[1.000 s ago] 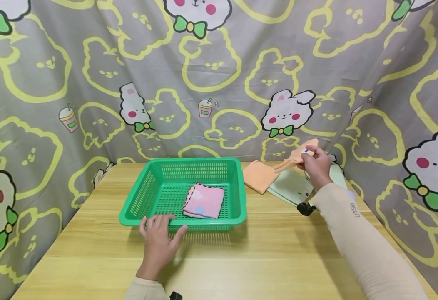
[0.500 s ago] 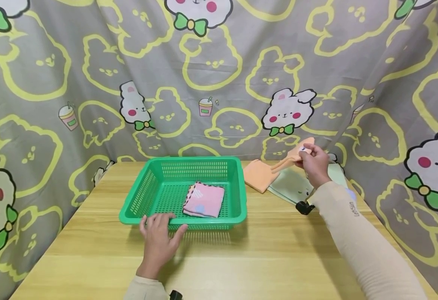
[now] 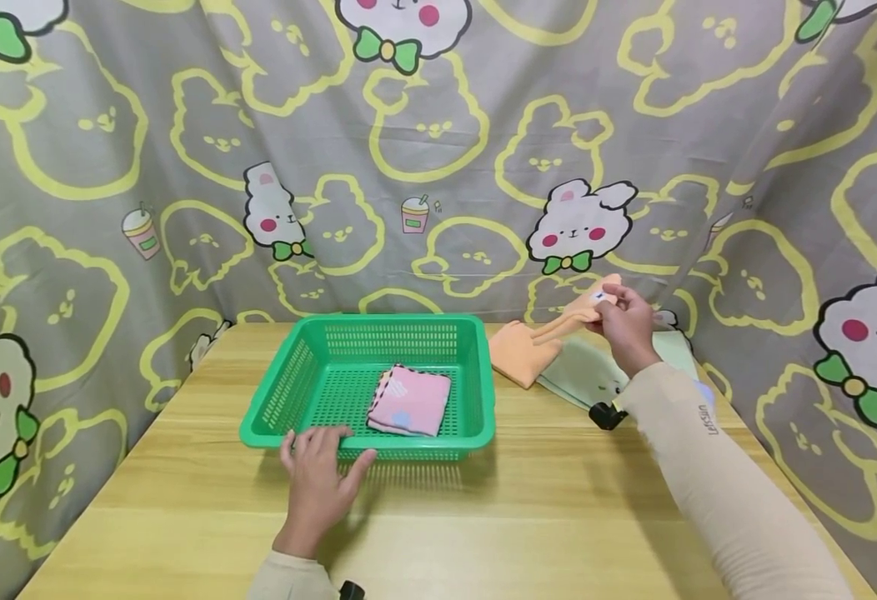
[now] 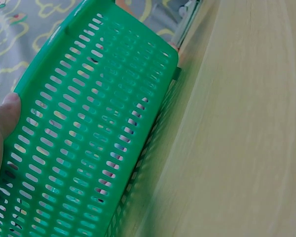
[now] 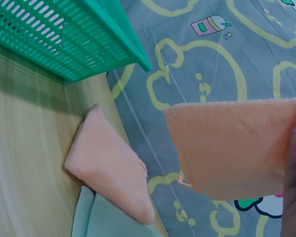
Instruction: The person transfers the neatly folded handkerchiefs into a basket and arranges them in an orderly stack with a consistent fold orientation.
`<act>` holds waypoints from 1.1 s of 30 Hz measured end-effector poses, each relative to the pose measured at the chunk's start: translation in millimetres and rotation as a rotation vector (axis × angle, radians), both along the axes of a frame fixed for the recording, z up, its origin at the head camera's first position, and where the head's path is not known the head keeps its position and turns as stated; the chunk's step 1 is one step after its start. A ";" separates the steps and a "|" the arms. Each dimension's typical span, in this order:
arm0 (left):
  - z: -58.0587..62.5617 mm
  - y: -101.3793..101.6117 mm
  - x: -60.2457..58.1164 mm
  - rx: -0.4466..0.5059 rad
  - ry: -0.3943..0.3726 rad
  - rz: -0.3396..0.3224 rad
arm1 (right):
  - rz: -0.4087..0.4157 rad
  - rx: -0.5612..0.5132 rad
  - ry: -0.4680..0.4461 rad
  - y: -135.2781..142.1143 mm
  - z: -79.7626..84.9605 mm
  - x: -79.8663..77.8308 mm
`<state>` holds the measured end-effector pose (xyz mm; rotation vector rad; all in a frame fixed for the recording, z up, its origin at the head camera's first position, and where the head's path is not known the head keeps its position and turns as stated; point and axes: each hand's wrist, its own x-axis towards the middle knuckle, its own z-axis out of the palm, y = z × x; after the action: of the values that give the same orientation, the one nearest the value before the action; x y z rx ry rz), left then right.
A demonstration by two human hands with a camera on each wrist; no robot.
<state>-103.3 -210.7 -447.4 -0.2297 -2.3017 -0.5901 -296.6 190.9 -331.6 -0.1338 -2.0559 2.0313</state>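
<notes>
My right hand (image 3: 628, 329) pinches a folded orange towel (image 3: 584, 310) in the air at the back right, with a white label showing by my fingers. In the right wrist view this towel (image 5: 227, 148) hangs apart from a second folded orange towel (image 5: 111, 163), which lies on the table partly over a pale green towel (image 5: 116, 219). My left hand (image 3: 320, 483) grips the front rim of a green plastic basket (image 3: 438, 446), fingers over the edge and thumb outside. Inside the basket lies a folded pink towel (image 3: 412, 404) with a dark checked edge.
The wooden table (image 3: 438, 533) reaches back to a grey patterned curtain (image 3: 461, 150) that hangs behind it and on both sides. Under my right forearm, a lilac patch (image 3: 704, 393) shows beside more pale green cloth (image 3: 674, 350).
My right hand has shifted slightly left, carrying the orange towel with it. My left hand and the basket stay in place.
</notes>
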 end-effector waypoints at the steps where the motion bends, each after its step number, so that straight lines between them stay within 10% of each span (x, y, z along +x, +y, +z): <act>1: 0.3 0.2 -0.2 -0.002 -0.001 0.000 | 0.006 -0.006 0.002 -0.3 0.7 0.4; 33: -0.2 0.0 -0.9 0.004 0.011 -0.006 | 0.088 -0.078 0.071 -20.2 11.6 2.4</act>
<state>-104.2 -210.7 -447.6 -0.2371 -2.2895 -0.5950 -294.2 170.7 -320.0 0.0155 -1.9738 2.1363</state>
